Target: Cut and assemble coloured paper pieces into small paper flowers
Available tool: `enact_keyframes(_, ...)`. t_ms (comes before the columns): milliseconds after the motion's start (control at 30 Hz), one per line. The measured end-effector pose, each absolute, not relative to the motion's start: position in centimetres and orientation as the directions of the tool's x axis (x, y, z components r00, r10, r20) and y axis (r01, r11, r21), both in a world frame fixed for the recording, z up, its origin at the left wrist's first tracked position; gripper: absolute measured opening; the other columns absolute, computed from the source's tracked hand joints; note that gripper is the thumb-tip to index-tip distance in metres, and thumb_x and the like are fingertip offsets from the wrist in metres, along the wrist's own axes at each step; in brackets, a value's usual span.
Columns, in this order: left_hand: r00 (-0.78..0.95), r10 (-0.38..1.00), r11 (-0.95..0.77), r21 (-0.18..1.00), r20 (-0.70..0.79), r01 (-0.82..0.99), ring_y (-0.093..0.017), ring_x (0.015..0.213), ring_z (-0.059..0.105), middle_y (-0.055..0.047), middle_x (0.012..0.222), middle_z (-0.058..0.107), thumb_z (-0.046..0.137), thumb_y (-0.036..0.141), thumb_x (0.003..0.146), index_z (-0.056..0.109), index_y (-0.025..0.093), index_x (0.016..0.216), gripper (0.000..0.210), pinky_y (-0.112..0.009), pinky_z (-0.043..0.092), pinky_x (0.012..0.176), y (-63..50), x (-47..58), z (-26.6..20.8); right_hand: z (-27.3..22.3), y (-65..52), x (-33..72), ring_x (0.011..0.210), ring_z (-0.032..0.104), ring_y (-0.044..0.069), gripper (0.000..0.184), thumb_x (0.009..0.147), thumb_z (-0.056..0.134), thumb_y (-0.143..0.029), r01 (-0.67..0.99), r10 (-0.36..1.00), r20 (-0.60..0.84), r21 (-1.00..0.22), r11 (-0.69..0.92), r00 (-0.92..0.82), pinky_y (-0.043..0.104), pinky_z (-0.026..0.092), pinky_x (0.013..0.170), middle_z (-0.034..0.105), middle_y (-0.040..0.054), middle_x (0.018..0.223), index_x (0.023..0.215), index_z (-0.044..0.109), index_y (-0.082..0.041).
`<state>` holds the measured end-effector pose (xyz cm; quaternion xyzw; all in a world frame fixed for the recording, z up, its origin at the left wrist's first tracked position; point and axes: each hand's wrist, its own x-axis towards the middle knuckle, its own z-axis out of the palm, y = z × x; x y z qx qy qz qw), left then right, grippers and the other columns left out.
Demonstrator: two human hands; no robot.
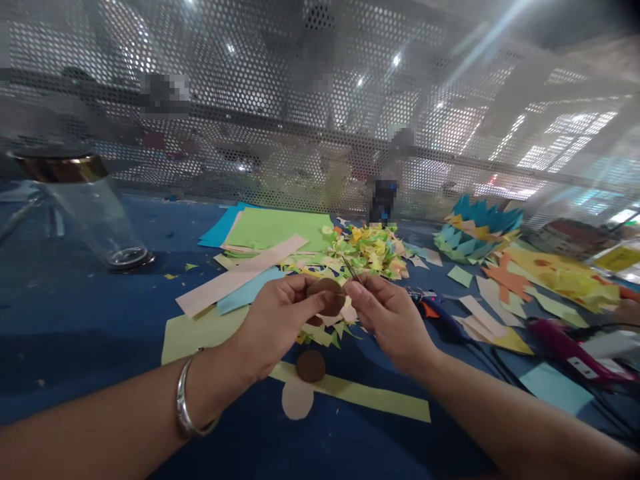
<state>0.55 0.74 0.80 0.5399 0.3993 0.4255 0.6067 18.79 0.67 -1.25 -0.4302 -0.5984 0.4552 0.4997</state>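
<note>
Between the thumb and fingers of my left hand (290, 313) is a brown disc (329, 298), raised over the table. My right hand (383, 313) pinches a thin, dark, two-pronged metal tool (351, 268) like tweezers; its prongs point up and away, and its grip end is hidden by the fingers. The right fingertips are at the right edge of the disc; whether they touch it I cannot tell. Below the hands, a second brown disc (311, 366) lies on a yellow-green strip (375, 395), with a pale pink disc (297, 400) just in front.
Cut scraps (373, 247) are heaped behind my hands, beside stacked green sheets (285, 230). A glass jar (100, 213) stands at left. At right are a blue paper crown (480, 227), a dark blue corded tool (443, 319) and a magenta device (575, 350). Perforated metal screening (280, 133) backs the table.
</note>
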Motion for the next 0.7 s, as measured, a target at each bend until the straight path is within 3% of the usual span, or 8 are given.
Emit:
enact_keyframes(167, 0.322, 0.946, 0.064, 0.997, -0.045, -0.048, -0.016, 0.074, 0.061, -0.004, 0.084, 0.074, 0.072, 0.032, 0.083, 0.075, 0.018, 0.094, 0.018, -0.026, 0.041, 0.063, 1.6, -0.3, 0.3, -1.5, 1.3, 19.5, 0.047, 0.025, 0.009, 0.042, 0.094, 0.055, -0.058, 0.161, 0.970, 0.205, -0.961, 0.225, -0.133, 0.026, 0.018, 0.044, 0.030, -0.0072, 0.056, 0.085, 0.063, -0.019)
enact_keyframes(333, 0.351, 0.933, 0.111, 0.990, -0.075, -0.083, -0.015, 0.074, 0.060, -0.003, 0.083, 0.073, 0.074, 0.033, 0.083, 0.076, 0.020, 0.092, 0.017, -0.025, 0.041, 0.063, 1.9, -0.4, 0.1, -1.5, 1.2, 19.9, 0.048, 0.027, 0.009, 0.042, 0.096, 0.054, -0.056, 0.311, 0.943, 0.199, -0.908, 0.279, -0.267, 0.027, 0.019, 0.045, 0.034, -0.0063, 0.056, 0.077, 0.061, -0.019)
enact_keyframes(700, 0.360, 0.925, 0.178, 0.975, -0.120, -0.134, -0.014, 0.074, 0.059, -0.002, 0.084, 0.070, 0.075, 0.035, 0.082, 0.075, 0.020, 0.089, 0.016, -0.024, 0.044, 0.067, 1.3, -0.1, -0.2, -1.4, 1.0, 20.0, 0.054, 0.033, 0.010, 0.043, 0.099, 0.050, -0.052, 0.360, 0.914, 0.234, -0.864, 0.352, -0.332, 0.027, 0.027, 0.051, 0.039, -0.0044, 0.062, 0.071, 0.052, -0.020)
